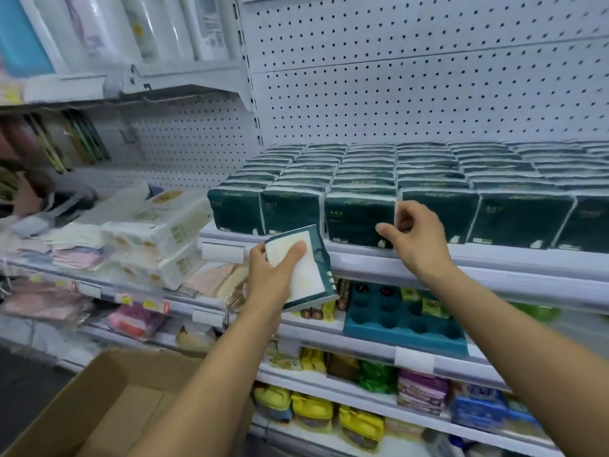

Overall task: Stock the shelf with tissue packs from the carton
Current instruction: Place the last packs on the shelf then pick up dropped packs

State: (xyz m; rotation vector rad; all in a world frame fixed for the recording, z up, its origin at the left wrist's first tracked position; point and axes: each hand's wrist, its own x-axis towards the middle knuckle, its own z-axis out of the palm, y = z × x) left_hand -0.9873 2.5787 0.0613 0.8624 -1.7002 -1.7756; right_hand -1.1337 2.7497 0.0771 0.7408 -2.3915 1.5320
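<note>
Item: tissue pack (301, 268), at 9 o'clock of my right hand (413, 234), below the shelf (428, 258) front row. Light, soft, slick film; my left hand (273, 275) grip clasps its flat faces. Right grip pinches a shelved pack's edge (397, 212).

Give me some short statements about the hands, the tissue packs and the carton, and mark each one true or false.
1. The left hand holds a tissue pack. True.
2. The right hand holds a second loose pack. False: it touches the front row of dark green packs on the shelf.
3. The cardboard carton sits at lower left. True.
4. The pegboard above the green packs is hung with goods. False: nothing hangs there.
</note>
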